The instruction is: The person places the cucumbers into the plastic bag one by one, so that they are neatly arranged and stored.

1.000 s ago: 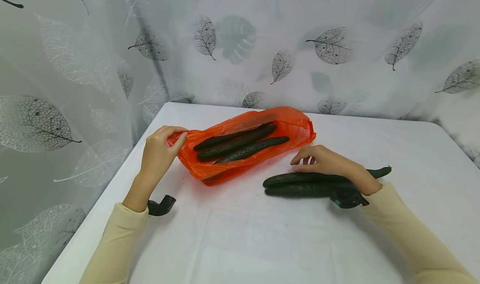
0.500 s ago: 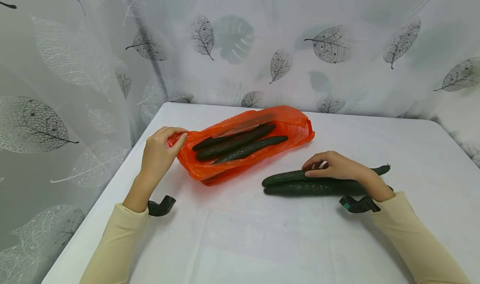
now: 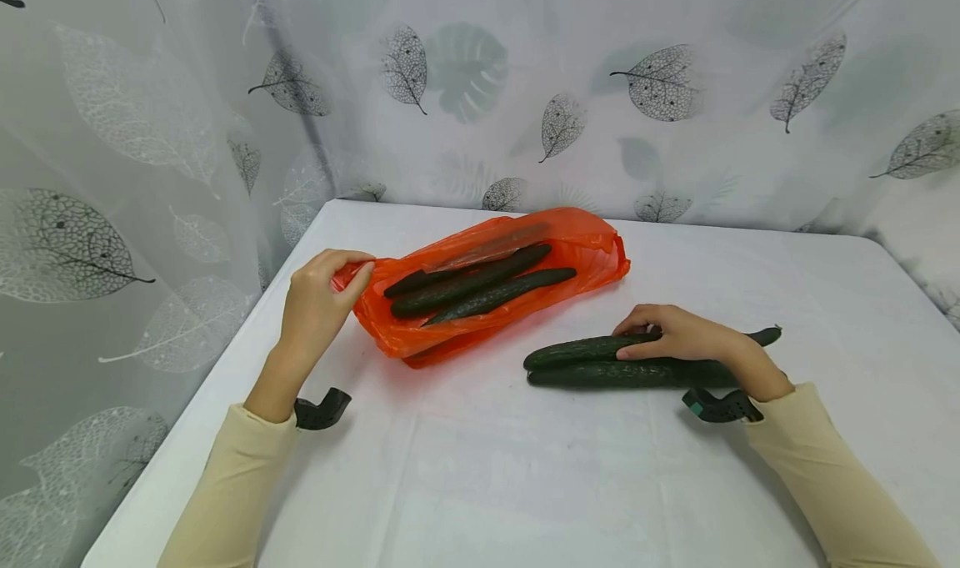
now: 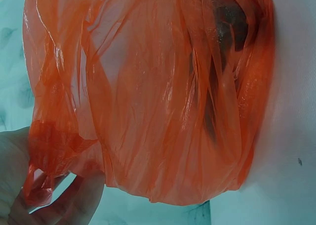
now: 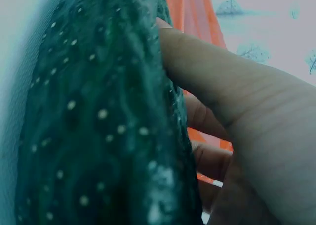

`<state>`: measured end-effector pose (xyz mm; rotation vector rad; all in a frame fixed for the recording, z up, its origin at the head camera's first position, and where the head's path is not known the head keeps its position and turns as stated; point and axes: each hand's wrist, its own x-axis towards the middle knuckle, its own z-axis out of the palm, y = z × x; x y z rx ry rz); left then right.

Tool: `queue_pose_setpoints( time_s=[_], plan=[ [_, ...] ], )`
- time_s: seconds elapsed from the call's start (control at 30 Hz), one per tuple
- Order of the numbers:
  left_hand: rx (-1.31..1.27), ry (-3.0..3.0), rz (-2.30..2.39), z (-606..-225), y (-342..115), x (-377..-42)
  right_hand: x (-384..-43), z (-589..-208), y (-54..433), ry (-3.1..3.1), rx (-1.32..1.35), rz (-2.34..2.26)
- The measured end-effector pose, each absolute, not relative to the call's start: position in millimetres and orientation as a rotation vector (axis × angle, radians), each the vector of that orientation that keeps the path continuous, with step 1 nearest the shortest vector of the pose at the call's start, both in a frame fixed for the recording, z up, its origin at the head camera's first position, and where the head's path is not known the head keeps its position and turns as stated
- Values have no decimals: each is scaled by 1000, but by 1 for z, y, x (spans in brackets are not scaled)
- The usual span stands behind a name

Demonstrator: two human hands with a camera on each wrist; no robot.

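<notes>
At the left, my left hand (image 3: 318,297) pinches the rim of a red-orange plastic bag (image 3: 378,322) between thumb and fingers. The bag lies on its side with its mouth spread, and several dark green cucumbers (image 3: 472,289) show inside. In the left wrist view the crinkled, see-through bag wall (image 4: 143,111) hangs from the fingers. Two more cucumbers lie side by side on the table at the right. My right hand (image 3: 686,334) grips the far cucumber (image 3: 566,352) around its middle, thumb on the near side. The near cucumber (image 5: 98,111) fills much of the right wrist view.
A white cloth covers the table (image 3: 480,468). Behind and to the left hangs a pale curtain (image 3: 510,92) with leaf prints. Each wrist wears a black camera mount, the left mount (image 3: 322,409) low over the table and the right mount (image 3: 720,405) close to the near cucumber.
My right hand has moved right and down from above the cucumbers, and its fingers now close around the far one. The left hand keeps its pinch on the bag.
</notes>
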<state>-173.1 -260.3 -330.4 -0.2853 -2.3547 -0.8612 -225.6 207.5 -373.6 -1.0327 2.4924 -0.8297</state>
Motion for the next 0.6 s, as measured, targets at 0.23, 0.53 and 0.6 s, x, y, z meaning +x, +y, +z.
queue_pose_setpoints(
  time_s=[0.23, 0.53, 0.6],
  plan=[
    [-281, -2359, -864, -331, -261, -173, -226, -374, 208, 2471, -1200, -802],
    [-284, -2355, -860, -329, -261, -172, -226, -372, 208, 2501, -1177, -777],
    [-282, -2355, -855, -329, -261, -172, -225, -370, 209, 2500, -1131, -777]
  ],
)
